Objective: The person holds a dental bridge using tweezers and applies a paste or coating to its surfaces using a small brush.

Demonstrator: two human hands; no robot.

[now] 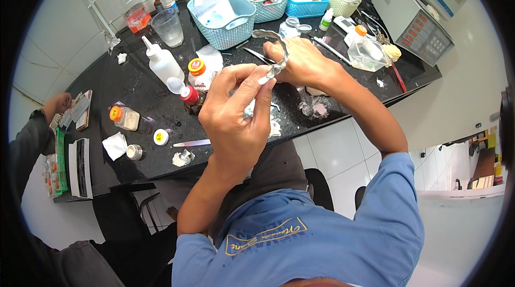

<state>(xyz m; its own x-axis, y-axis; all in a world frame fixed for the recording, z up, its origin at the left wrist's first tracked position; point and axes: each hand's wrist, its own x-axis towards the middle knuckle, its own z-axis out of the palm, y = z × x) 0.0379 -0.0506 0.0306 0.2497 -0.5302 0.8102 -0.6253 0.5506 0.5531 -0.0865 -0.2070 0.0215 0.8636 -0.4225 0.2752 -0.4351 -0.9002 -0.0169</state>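
My left hand (236,110) is raised over the front of the black counter, its thumb and fingers pinching the lower end of a curved, silver-grey strip (284,54). The strip bends up and over to the left in a hook shape, with an uneven surface. Something small and white shows at the pinched end. Just behind it, my right hand (303,62) is closed with its fingers curled inward. A thin, pointed metal tool (256,54) sticks out leftward from that hand; its grip is hidden, so its exact kind is unclear. Whether the right fingers also touch the strip cannot be made out.
A white squeeze bottle (163,63), an orange-capped jar (199,75) and a red-capped dark bottle (192,99) stand left of my hands. Blue baskets (222,27) line the back. A grey machine (410,19) sits at right. Another person's sleeved arm (32,137) reaches in at far left.
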